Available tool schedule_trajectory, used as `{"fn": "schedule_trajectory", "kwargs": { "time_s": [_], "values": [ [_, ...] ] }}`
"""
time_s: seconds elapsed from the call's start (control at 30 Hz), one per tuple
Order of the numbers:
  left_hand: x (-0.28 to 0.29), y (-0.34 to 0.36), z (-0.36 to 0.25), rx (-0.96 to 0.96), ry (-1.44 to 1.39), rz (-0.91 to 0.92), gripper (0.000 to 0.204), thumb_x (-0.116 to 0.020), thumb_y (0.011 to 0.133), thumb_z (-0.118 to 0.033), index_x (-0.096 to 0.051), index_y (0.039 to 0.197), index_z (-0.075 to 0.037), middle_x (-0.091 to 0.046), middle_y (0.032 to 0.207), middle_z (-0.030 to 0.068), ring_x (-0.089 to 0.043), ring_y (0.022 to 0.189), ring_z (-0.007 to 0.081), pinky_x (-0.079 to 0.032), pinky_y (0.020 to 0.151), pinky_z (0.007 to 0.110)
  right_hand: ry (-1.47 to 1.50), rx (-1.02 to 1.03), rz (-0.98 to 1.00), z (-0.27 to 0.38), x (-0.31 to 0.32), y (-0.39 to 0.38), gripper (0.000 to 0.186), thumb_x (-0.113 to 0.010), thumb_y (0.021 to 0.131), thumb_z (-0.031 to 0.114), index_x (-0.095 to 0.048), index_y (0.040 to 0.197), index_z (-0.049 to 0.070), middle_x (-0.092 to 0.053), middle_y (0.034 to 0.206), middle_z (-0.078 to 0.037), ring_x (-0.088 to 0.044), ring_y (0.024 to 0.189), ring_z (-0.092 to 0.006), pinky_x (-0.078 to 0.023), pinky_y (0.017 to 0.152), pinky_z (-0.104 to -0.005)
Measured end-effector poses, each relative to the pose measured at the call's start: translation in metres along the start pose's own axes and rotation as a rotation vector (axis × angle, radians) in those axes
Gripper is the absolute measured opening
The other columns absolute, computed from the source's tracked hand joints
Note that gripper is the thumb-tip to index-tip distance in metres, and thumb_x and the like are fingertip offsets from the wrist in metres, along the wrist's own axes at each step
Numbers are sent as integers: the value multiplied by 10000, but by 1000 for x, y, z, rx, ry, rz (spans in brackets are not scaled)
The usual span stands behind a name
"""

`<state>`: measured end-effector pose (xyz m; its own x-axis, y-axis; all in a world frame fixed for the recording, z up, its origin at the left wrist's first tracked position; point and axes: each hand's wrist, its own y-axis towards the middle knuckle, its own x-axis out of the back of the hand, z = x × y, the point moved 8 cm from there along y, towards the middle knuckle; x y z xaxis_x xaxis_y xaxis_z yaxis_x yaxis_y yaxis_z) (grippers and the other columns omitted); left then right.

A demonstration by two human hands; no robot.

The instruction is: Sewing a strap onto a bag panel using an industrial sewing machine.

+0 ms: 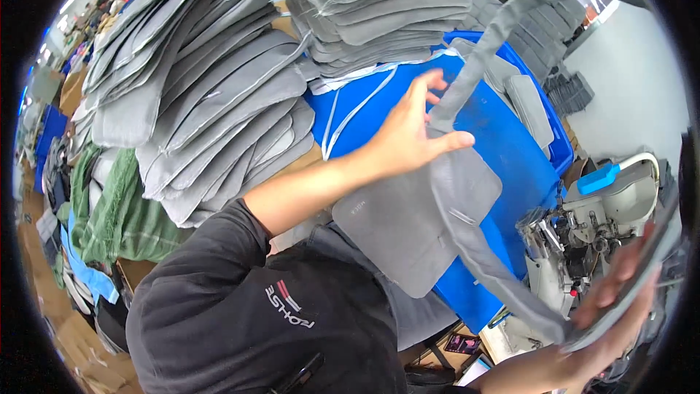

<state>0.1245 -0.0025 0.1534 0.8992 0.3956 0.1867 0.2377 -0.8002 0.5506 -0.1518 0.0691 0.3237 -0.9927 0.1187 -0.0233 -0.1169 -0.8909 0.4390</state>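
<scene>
A long grey fabric strip (477,259) makes a large loop through the air, from the upper right past the middle and down to the lower right. My right hand (620,314) is closed round the strip's lower end, its fingers partly hidden behind the cloth and a little blurred. Beside the strip at mid-view is my left hand (410,135), open, thumb and fingers spread apart; whether it touches the strip I cannot tell. Beneath lies a flat grey fabric panel (386,222) with rounded corners, partly on the blue work surface (510,164).
Tall stacks of grey panels stand at left (219,102) and at the back (379,7). A blue bin (561,149) holds more grey pieces. The sewing machine (583,226) with a blue-headed lamp (598,179) is at right, near my right hand. Green cloth (117,208) hangs at left.
</scene>
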Motion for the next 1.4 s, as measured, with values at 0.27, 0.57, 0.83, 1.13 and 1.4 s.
{"fn": "schedule_trajectory", "kwargs": {
  "time_s": [0.27,0.57,0.83,1.13,1.4],
  "values": [
    [-13,61,111,141,840,206,387,-733,807,-233,-575,1075,-5,-684,936,203,-675,851,407,-541,727,510,233,-750,175,-185,2,-89,345,-510,1013,315,-567,1222,47,-638,875,-59,-595,596,-117,-490,433,-257],
    [-162,-9,-67,-912,329,1007,239,-719,821,-236,-693,1009,-91,-659,1036,78,-594,1067,269,-398,1014,497,175,-729,160,-238,-27,-120,158,-558,1019,167,-539,1029,11,-602,837,-48,-576,668,-90,-486,558,-261],
    [-195,-8,-46,-419,102,1661,136,-751,791,-170,-683,774,-54,-661,800,43,-604,870,184,-421,822,351,-65,-473,94,-231,-21,-121,150,-627,972,117,-576,988,-24,-609,813,-39,-505,742,-78,-435,661,-250],
    [-217,-38,-8,-599,110,1564,165,-715,821,-215,-670,757,-71,-631,971,26,-587,881,198,-361,912,386,-588,-189,218,-233,-7,-113,273,-676,931,179,-569,974,-67,-555,1113,-227,-571,927,-302,-475,776,-374],
    [-271,-67,43,-606,192,1752,179,-730,811,-251,-668,782,-85,-644,970,22,-605,925,216,-361,910,403,-716,-372,163,-273,8,-108,311,-748,858,197,-601,890,-76,-533,1094,-274,-565,961,-403,-481,799,-436]
  ]
}}
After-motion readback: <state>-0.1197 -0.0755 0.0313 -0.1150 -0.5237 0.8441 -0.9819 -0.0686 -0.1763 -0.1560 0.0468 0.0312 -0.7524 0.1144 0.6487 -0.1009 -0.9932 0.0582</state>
